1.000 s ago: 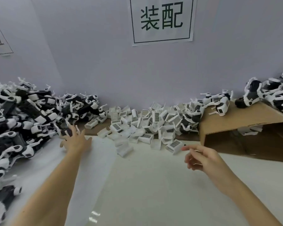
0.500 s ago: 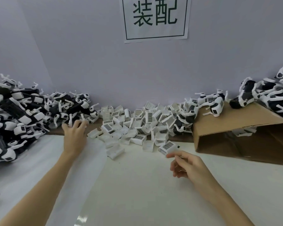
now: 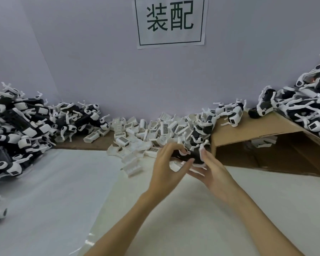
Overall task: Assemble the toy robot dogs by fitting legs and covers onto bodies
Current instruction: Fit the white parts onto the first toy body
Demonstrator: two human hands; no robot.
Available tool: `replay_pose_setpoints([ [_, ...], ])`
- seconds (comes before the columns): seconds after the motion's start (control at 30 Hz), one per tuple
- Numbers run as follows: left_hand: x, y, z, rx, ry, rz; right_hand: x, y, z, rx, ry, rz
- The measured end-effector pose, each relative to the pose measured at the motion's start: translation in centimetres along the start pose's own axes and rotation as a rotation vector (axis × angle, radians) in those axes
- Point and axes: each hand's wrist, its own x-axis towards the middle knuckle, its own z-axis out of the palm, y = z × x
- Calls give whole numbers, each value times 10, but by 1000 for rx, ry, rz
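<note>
Between both hands' curled fingers (image 3: 175, 149), a black dog body (image 3: 189, 155), gripped above the white table (image 3: 174, 209).

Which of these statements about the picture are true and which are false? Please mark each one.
1. Both hands, left and right, hold one black toy body. True.
2. The white covers are stacked in neat rows. False: they lie in a loose pile.
3. A cardboard box lies at the right with toy dogs on it. True.
4. The wall sign has red letters. False: they are dark green.
</note>
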Motion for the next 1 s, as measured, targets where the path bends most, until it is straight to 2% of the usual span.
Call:
replay_pose_setpoints([
  [0.07, -6, 3, 7, -120, -25, -45, -2, -1, -6, 17, -41, -13],
  [0.27, -15, -8, 0, -390, 25, -353, 1, 9, -7, -39, 76, -94],
  [0.43, -10, -23, -12, -543, 58, -563, 7, 7, -3, -27, 76, -103],
  [0.53, -10, -28, -20, -614, -42, -704, 8, 5, -7, -30, 80, -128],
  [0.63, -7, -28, -23, -537, -159, -689, 6, 1, -10, -43, 61, -154],
  [0.73, -2, -26, -29, -541, -142, -682, 3, -2, -9, 23, -3, -125],
  [0.8, -1, -26, -35, -574, -172, -655, -2, -7, -7, 143, -66, 3],
  [0.9, -1, -28, -48, -598, -377, -524, -10, -13, -4, 151, -75, 255],
  [1.0, 1, -29, -57, -617, -529, -501, -13, -12, -1, 177, -54, 307],
])
